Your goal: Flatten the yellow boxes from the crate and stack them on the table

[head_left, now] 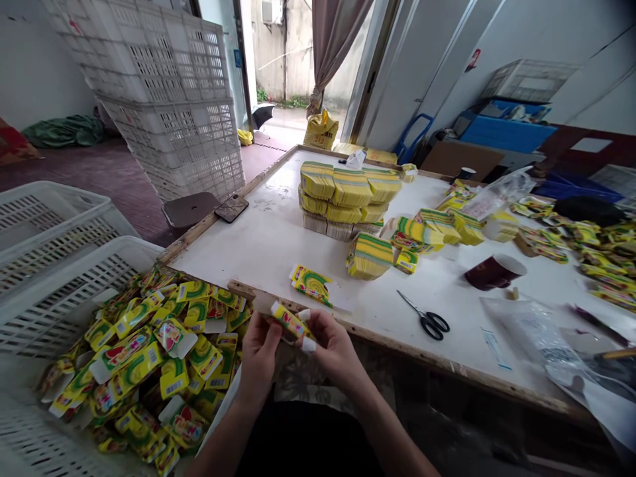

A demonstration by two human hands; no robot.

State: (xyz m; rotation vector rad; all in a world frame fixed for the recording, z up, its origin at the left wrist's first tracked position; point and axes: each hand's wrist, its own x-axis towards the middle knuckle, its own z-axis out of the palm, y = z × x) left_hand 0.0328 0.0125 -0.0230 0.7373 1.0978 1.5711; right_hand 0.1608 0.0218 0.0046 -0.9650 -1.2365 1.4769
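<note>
Holding one small yellow printed carton between left hand and right hand, we judged work midway: folded cartons filled the white crate at nine o'clock, flat stacks remained on the surface at twelve.

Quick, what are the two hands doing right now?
Left hand: closed on one end of the small yellow carton.
Right hand: closed, pinching the same carton's other end.
</note>
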